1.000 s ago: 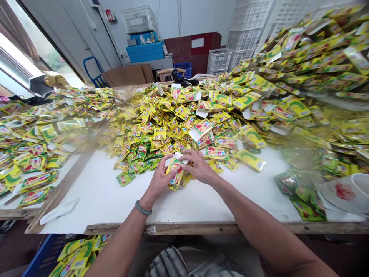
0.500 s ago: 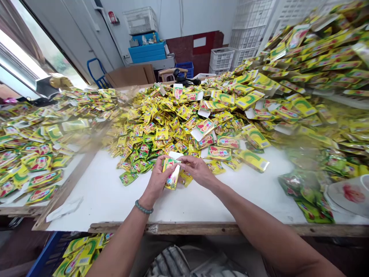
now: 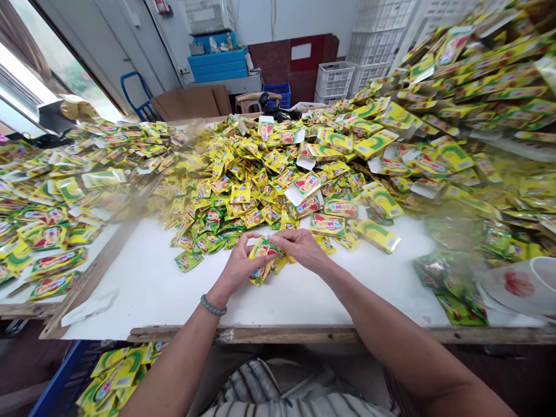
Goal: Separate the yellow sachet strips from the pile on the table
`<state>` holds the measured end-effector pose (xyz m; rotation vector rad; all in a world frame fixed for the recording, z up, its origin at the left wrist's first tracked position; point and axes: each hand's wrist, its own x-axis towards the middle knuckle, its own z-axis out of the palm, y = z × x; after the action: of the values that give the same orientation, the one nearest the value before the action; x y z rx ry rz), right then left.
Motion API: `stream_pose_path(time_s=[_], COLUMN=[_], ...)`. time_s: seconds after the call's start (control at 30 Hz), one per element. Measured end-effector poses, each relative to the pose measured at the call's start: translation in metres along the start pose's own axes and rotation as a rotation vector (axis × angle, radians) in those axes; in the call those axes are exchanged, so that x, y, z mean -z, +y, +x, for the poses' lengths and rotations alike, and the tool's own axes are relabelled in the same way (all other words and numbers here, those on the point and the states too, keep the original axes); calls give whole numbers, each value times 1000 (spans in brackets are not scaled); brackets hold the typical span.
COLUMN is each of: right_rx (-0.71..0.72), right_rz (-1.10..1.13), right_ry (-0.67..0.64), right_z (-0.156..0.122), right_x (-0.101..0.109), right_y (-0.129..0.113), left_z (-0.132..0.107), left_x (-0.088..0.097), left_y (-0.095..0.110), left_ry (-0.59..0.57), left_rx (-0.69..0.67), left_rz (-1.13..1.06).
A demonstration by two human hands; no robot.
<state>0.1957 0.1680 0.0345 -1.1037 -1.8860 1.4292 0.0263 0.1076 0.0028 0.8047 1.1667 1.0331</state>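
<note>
Many small yellow packets (image 3: 241, 193) lie heaped on the white tabletop (image 3: 174, 301), whose front edge (image 3: 299, 335) is bare wood. Just before the heap, the left hand (image 3: 237, 267) grips a yellow-and-green box (image 3: 261, 252); the right hand (image 3: 302, 249) pinches its upper end. A flowered white cup (image 3: 515, 284) sits at the right. Beyond the tabletop are brown cardboard (image 3: 186, 103), a blue basket (image 3: 280, 94) and stacked white crates (image 3: 333, 80) near a pale wall (image 3: 299, 20).

The box (image 3: 264, 248) is yellow and green with red; the desk (image 3: 156, 278), white; the bracelet (image 3: 212, 307), grey-green; the cup (image 3: 538, 286), white with a red flower; the basket (image 3: 65, 370), blue.
</note>
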Motion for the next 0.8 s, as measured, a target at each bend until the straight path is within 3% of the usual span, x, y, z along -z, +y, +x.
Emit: stream_pose_path(time_s=[0.27, 0.4, 0.63, 0.8], right_rx=[-232, -282, -110, 103], right_rz=[435, 469, 155, -41], right_ry=[-16, 22, 24, -13], right_z=[1, 1, -3, -8], right_x=[-6, -1, -3, 5], right_y=[2, 2, -1, -10], left_z=[-2, -2, -1, 0], left_x=[-3, -1, 2, -2], left_y=[4, 5, 3, 3], left_ry=[-63, -91, -45, -12], left_rx=[18, 40, -14, -39], left_rz=[124, 160, 236, 112])
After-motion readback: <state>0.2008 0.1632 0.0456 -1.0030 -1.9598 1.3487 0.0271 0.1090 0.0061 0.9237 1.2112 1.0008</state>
